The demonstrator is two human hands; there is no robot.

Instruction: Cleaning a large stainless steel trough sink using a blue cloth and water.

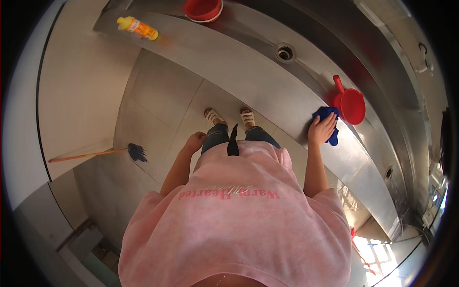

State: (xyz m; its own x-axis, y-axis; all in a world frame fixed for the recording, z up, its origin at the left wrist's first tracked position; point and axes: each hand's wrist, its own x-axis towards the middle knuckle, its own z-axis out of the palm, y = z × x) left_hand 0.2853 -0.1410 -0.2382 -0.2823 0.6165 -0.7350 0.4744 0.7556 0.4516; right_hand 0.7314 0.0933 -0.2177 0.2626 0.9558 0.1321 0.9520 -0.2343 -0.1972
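My right hand lies flat on a dark blue cloth, pressing it onto the front ledge of a long stainless steel sink. Just beyond the cloth, a red plastic dipper stands in the trough, its handle towards the upper left. My left hand hangs at my side near my thigh, fingers curled; I see nothing in it. Farther left along the ledge lies a yellow-orange plastic bottle on its side. A red plastic basin is in the trough near the top edge.
Two drains open in the trough floor, one partway along and another towards the right end. A mop with a wooden handle leans at the wall on the left. Tiled floor lies around my sandalled feet. Cables run near the sink's right end.
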